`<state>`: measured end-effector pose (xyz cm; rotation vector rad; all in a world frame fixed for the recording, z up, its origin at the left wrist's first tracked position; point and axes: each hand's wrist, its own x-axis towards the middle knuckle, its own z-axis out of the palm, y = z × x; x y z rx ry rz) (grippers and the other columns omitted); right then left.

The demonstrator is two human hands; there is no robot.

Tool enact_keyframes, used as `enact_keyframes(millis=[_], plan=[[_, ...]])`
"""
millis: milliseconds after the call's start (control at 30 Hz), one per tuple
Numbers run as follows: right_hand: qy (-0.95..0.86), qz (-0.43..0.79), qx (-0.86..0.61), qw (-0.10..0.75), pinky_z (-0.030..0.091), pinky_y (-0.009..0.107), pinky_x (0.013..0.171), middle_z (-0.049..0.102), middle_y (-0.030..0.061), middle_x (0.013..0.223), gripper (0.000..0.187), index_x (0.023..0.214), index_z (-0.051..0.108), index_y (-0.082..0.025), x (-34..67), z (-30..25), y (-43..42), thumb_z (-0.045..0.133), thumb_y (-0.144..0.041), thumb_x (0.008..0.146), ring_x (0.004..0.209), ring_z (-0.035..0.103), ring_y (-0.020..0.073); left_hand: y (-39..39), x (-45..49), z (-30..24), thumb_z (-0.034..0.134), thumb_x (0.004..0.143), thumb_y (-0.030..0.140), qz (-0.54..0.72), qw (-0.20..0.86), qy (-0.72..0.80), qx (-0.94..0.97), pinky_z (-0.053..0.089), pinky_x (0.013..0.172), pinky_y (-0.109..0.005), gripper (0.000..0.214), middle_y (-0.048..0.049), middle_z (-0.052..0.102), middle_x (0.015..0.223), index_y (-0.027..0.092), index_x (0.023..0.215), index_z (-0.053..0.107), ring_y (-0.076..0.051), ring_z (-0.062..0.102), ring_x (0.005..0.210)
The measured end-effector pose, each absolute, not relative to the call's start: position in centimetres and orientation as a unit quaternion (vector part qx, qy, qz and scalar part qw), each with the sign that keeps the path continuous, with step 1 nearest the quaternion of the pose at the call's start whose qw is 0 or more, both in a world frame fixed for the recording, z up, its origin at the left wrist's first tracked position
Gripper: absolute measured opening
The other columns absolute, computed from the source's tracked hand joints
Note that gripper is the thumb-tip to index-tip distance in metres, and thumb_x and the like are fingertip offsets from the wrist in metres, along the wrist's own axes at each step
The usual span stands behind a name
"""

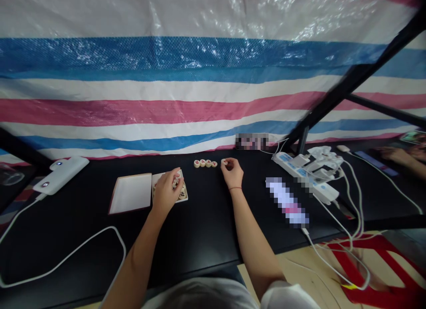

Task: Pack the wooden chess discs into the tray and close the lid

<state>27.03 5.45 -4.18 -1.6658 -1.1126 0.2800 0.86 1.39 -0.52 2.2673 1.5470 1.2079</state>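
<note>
My left hand (165, 190) rests with its fingers curled among round xiangqi pieces on a small cream tray (183, 194). Whether it grips one cannot be told. My right hand (232, 173) is on the black tabletop (186, 238), pinching a round wooden xiangqi piece (224, 162) at its fingertips. Just left of that piece, several matching pieces (204, 163) stand in a straight row. A shallow white tray (130, 193) with a brown rim lies left of my left hand.
A white power bank (61, 176) sits at the table's left, with white cables trailing along it. To the right lie a white power strip (306, 176) with plugs and a blurred object (286, 201). A striped tarp (199, 78) hangs behind. Another person's hand (396, 156) shows at far right.
</note>
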Motion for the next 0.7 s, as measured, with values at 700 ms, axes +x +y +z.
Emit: enact_keyframes(millis=[700], plan=[[-0.606,0.053,-0.706,0.363,0.044,0.037,0.083,0.07,0.0051,0.096,0.017,0.096,0.064,-0.023,26.1,-5.1,6.3,0.058,-0.031,0.081,0.092,0.059,0.0246,1.3,0.9,0.1,0.048,0.09,0.028,0.396,0.085,0.518,0.753,0.048,0.086,-0.033,0.027,-0.0058,0.068,0.091,0.02,0.112,0.061,-0.02,0.063,0.089]])
